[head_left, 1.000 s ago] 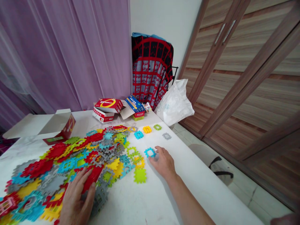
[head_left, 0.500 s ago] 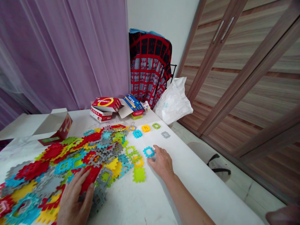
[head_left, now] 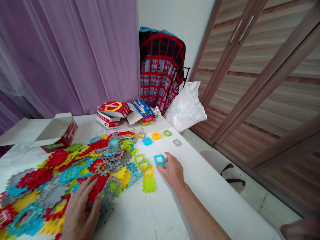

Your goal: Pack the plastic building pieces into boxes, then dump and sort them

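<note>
My right hand [head_left: 172,171] is at a blue, square plastic interlocking tile [head_left: 155,160] with an open middle and notched edges. Thumb and forefinger close about its right and near edges, low over the white table. To the left, my left hand [head_left: 81,206] lies over the heap of mixed tiles, fingers stretched out across a red tile [head_left: 102,185]. Beyond my right hand lie single small tiles: blue [head_left: 147,141], yellow [head_left: 156,135], green [head_left: 167,133] and grey [head_left: 177,142]. A solid lime-green tile [head_left: 149,184] is left of my right wrist.
An opened carton [head_left: 58,136] stands at the back left of the table. Red boxes [head_left: 113,110] and a blue box [head_left: 142,108] lie at the back. A white plastic bag [head_left: 186,108] is by the far right edge. Wooden wardrobe doors [head_left: 250,83] are on the right.
The view has shifted slightly. My right hand stays at the blue tile, which looks a little more tilted. My left hand rests in nearly the same place on the heap.
</note>
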The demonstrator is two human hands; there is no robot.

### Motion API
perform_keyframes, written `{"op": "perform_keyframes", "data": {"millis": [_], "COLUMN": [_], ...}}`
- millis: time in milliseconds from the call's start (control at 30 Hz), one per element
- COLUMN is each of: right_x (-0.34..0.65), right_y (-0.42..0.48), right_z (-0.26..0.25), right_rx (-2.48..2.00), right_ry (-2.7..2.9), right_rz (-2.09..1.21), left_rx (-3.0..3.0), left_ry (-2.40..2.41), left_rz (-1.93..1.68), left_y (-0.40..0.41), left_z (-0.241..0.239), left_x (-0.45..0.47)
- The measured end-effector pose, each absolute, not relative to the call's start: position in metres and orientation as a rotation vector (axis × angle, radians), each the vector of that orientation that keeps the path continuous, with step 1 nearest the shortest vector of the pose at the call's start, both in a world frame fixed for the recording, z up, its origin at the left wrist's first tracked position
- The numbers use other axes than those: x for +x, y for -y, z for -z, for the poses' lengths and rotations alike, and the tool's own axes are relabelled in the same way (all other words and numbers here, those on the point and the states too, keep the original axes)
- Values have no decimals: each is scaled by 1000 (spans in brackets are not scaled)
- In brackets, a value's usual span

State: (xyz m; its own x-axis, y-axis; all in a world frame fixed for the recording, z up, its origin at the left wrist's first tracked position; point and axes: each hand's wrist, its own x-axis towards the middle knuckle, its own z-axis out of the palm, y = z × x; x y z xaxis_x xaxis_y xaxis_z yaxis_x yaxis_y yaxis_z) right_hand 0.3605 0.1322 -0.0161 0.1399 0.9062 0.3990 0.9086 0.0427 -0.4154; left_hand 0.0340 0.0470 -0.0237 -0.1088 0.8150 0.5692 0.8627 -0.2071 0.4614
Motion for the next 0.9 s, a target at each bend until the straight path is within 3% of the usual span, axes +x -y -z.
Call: {"op": "perform_keyframes", "data": {"millis": [500, 900], "right_x": [391, 385], "right_y": [-144, -144], "right_z": [14, 8], "right_rx": [-1643, -1683], "right_ry": [1905, 1995], "right_rz": [-359, -340], "left_rx": [-2063, -2061], "left_ry": [1885, 1840], "left_rz": [1170, 1151], "left_y": [-47, -49], "left_z": [24, 25], "left_x": [33, 32]}}
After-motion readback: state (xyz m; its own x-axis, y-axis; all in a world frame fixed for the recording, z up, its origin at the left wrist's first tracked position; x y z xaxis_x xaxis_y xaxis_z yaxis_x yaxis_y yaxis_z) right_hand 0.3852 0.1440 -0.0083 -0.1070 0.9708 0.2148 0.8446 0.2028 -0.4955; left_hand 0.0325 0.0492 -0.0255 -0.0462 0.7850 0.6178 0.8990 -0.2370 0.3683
